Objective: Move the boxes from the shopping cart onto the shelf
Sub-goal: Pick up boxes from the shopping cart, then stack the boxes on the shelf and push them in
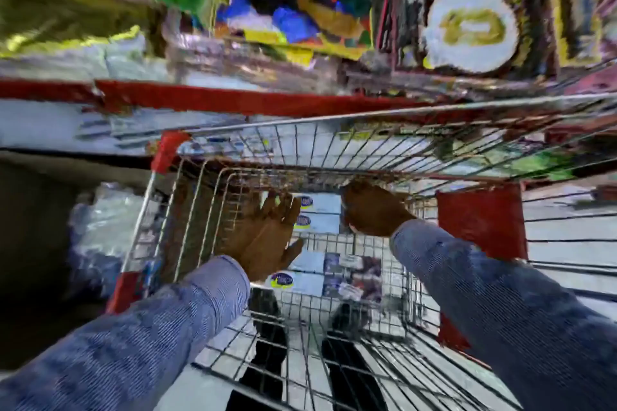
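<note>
The wire shopping cart [334, 130] with red corner guards stands right in front of the shelf. Inside it lie white boxes with a blue and yellow logo: two stacked at the far end [322, 212] and another nearer me [302, 280]. My left hand [267, 237] reaches down into the cart with its fingers spread, just left of the far boxes and holding nothing. My right hand [374, 210] is curled at the right side of those far boxes; the blur hides whether it grips them. Both sleeves are blue.
The shelf [217, 100] with a red front edge runs across behind the cart, with colourful packaged goods on and above it. A clear plastic-wrapped bundle [100, 227] sits on the floor left of the cart. The whole frame is motion-blurred.
</note>
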A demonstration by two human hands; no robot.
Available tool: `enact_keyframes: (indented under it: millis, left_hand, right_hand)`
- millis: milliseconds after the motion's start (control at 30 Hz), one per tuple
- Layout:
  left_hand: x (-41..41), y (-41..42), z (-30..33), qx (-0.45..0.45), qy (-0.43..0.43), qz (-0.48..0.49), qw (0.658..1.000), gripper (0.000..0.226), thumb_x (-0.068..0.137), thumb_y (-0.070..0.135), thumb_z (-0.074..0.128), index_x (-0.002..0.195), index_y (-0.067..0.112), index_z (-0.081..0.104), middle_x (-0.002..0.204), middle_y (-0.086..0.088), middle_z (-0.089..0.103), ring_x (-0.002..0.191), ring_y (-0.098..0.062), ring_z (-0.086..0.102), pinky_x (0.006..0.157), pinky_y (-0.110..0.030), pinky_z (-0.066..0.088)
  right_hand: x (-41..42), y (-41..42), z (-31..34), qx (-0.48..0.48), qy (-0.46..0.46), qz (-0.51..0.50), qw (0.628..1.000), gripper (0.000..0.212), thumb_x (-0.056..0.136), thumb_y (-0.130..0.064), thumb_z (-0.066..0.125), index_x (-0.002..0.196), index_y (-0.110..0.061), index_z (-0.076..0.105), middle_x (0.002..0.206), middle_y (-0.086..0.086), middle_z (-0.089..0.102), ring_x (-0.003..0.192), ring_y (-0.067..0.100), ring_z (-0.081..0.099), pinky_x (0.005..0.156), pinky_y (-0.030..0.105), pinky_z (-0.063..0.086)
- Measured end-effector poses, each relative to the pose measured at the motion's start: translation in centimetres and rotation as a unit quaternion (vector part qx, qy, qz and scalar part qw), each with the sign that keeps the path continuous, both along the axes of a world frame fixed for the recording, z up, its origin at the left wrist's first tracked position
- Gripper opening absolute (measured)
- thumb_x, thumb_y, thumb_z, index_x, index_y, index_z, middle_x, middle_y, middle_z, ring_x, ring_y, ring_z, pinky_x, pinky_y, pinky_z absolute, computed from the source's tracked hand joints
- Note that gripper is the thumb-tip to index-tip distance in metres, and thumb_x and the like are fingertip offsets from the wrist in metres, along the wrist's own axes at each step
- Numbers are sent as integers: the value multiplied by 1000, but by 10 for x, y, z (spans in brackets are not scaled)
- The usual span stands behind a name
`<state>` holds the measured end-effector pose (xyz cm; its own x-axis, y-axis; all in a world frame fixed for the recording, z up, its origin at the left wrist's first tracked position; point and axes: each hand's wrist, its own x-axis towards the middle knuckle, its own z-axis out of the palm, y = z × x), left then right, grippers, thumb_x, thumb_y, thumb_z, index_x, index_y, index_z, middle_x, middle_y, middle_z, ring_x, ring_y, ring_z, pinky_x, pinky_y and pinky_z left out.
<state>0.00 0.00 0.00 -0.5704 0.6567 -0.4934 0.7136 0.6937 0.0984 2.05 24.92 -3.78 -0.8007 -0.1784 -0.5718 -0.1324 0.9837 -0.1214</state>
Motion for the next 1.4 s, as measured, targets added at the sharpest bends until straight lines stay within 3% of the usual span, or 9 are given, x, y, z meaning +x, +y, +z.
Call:
enact_keyframes:
  millis: [200, 333, 533, 700, 867, 967, 1100, 1267, 1400]
  left_hand:
    - [-13, 11, -47, 13, 11, -52, 998, 48, 97, 45, 40, 132, 14, 52, 127, -10, 65, 121, -35, 55, 97, -46, 42]
    - [-16, 14, -61, 55, -5, -66, 996, 35, 93, 36, 49, 115, 12, 62, 105, -12, 72, 106, -38, 62, 85, -46, 48]
    - [-13, 37, -86, 26, -9, -79, 996, 38, 96, 27, 45, 130, 10, 54, 124, -12, 65, 116, -36, 57, 99, -47, 46]
    - [-13, 58, -108, -10, -3, -75, 997, 56, 95, 6, 48, 149, 2, 33, 144, -19, 51, 130, -40, 49, 108, -49, 42]
    - [-13, 64, -109, -3, -15, -40, 999, 40, 88, -6, 47, 126, 2, 50, 120, -18, 67, 109, -37, 65, 89, -48, 55]
    - [-13, 58, -77, 10, -31, -37, 999, 41, 87, 3, 60, 127, 3, 53, 124, -20, 65, 114, -38, 62, 92, -47, 53]
    - [-13, 34, 12, 46, -82, -23, 995, 64, 95, 20, 66, 150, 4, 39, 155, -20, 43, 141, -35, 44, 116, -40, 35]
    - [-14, 12, 169, 125, -7, -11, 992, 69, 76, 37, 83, 139, 26, 57, 134, -9, 66, 124, -32, 60, 100, -40, 50]
    - [-21, 10, 290, 138, 45, 9, 989, 71, 67, 53, 85, 132, 36, 61, 133, 3, 66, 124, -21, 58, 98, -31, 45]
  right_hand:
    - [-23, 2, -61, -42, -31, -5, 999, 62, 99, -36, 52, 151, -10, 32, 151, 17, 45, 137, 34, 45, 109, 45, 45]
    - [-39, 15, -77, -85, -51, 21, 995, 63, 99, -40, 54, 150, -7, 37, 150, 18, 49, 135, 31, 50, 112, 37, 37]
    - [-47, 21, -69, -26, -6, 31, 999, 64, 99, -39, 53, 148, -2, 33, 135, 23, 55, 120, 38, 57, 96, 43, 49]
    - [-37, 22, -57, -2, 38, 34, 999, 60, 95, -39, 55, 142, -5, 40, 132, 21, 59, 118, 38, 59, 96, 43, 48]
    - [-25, 22, -29, -34, 51, -10, 998, 62, 91, -39, 60, 141, -6, 42, 133, 22, 58, 120, 38, 57, 100, 42, 46]
    - [-23, 23, 8, -53, 61, -19, 997, 59, 91, -41, 61, 139, -10, 46, 130, 19, 60, 117, 36, 59, 96, 41, 48]
    - [-28, 24, 91, -96, 47, 4, 994, 52, 93, -44, 61, 133, -11, 53, 122, 16, 63, 113, 33, 59, 92, 37, 48]
    - [-34, 14, 233, -140, 68, 56, 986, 42, 93, -36, 66, 120, -4, 64, 108, 20, 70, 100, 33, 64, 80, 33, 39]
    - [-39, 4, 362, -125, 107, 93, 982, 36, 95, -30, 64, 117, -2, 63, 93, 6, 64, 81, 25, 59, 66, 24, 34]
